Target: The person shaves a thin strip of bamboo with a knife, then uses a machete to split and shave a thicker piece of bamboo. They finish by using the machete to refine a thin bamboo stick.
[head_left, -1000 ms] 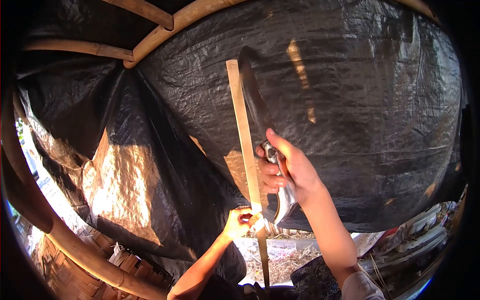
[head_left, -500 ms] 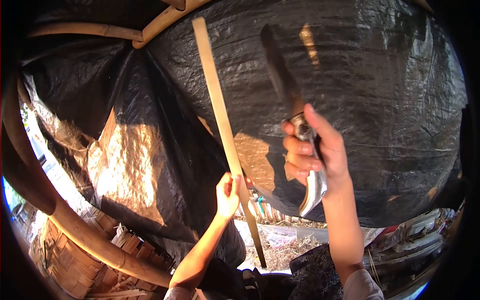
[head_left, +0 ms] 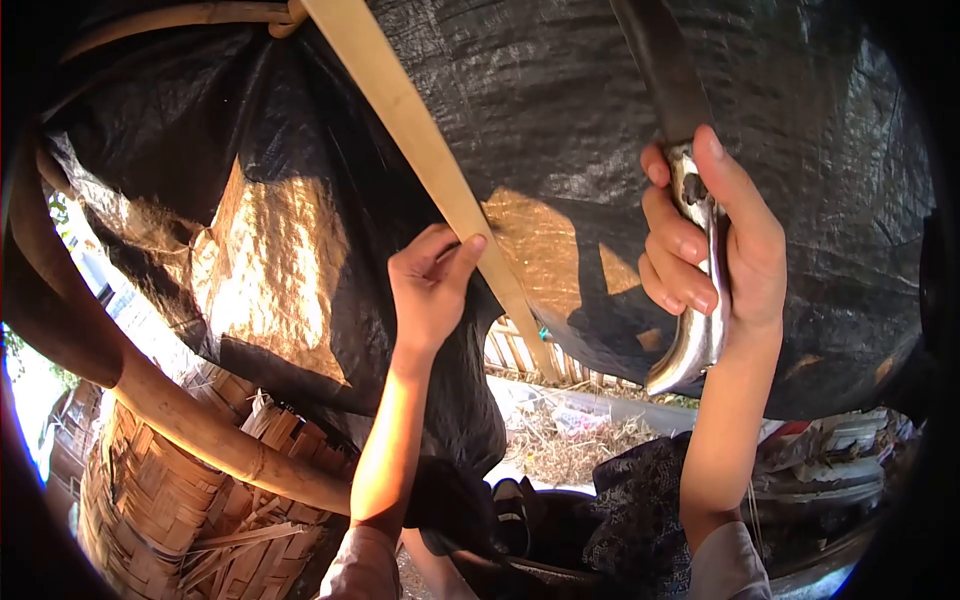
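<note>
Left hand point(head_left: 432, 288) grips bamboo strip point(head_left: 420, 150); raised right hand point(head_left: 715, 250) clasps knife point(head_left: 690, 200).

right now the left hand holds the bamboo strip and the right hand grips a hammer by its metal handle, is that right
Not quite. The left hand does hold the bamboo strip, but the right hand grips a knife, not a hammer: a long dark blade runs up from the curved metal handle in front of the black tarp. The head view shows it.
</note>
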A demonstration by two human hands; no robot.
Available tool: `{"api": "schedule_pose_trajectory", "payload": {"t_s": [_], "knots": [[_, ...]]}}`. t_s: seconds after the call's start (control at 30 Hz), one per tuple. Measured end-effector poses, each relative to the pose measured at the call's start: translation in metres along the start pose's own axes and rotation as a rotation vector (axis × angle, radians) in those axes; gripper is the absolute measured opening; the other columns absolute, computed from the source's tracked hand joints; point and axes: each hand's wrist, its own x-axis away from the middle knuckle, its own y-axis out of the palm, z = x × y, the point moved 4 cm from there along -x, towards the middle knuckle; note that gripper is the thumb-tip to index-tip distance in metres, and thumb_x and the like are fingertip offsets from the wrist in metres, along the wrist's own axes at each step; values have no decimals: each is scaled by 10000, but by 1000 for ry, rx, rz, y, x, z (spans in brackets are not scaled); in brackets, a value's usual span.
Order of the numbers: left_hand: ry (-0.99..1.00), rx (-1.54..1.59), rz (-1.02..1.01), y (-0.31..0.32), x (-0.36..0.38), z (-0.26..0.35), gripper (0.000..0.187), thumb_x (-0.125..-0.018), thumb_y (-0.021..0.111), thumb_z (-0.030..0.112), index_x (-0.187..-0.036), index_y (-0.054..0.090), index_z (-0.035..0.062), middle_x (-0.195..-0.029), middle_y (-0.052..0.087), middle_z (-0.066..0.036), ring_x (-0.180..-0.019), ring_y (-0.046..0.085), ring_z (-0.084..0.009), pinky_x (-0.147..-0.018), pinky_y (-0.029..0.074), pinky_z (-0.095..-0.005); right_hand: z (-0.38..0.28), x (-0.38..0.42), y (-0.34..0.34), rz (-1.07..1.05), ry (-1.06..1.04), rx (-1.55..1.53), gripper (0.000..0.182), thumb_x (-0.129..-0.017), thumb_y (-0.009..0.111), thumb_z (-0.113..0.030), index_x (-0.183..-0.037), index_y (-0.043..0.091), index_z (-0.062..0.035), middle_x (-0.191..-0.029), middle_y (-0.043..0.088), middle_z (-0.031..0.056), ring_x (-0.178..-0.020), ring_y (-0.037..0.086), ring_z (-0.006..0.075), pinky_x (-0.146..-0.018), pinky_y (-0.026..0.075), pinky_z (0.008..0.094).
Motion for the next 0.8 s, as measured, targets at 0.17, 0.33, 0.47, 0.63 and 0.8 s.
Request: {"api": "schedule_pose_trajectory", "payload": {"t_s": [0.17,0.33,0.47,0.63,0.8], "knots": [[26,14,23,-1,-7,15,163,-857,561,58,-949,596,-72,-894,631,-124,-834,627,-209,-793,512,-329,-8,5,3,37,-63,248,334,-926,408,-364,-888,422,-32,-486,418,-17,-268,362,80,-310,336,236],[35,36,74,0,-29,33,190,-917,465,127,-1010,505,-33,-911,597,-155,-818,625,-251,-764,529,-380,-13,8,0,72,-74,249,340,-920,420,-370,-888,433,-31,-486,419,-16,-272,366,80,-310,330,231],[184,63,103,-1,-51,50,166,-959,360,199,-992,403,42,-795,555,-106,-664,585,-190,-651,517,-328,-17,12,2,72,-91,219,336,-918,428,-366,-883,443,-32,-485,417,-14,-272,361,81,-311,328,228],[255,-19,73,0,-66,75,176,-957,375,211,-935,410,39,-718,526,-77,-532,507,-129,-495,448,-260,-12,15,2,37,-77,226,289,-929,427,-324,-880,458,-40,-491,431,-7,-294,385,78,-319,355,237],[281,-66,-9,4,-67,86,175,-953,387,214,-931,415,42,-686,520,-61,-459,476,-101,-424,403,-225,-9,19,9,16,-64,72,338,-841,604,-280,-600,495,-69,-472,464,10,-318,447,92,-295,336,212]]}}
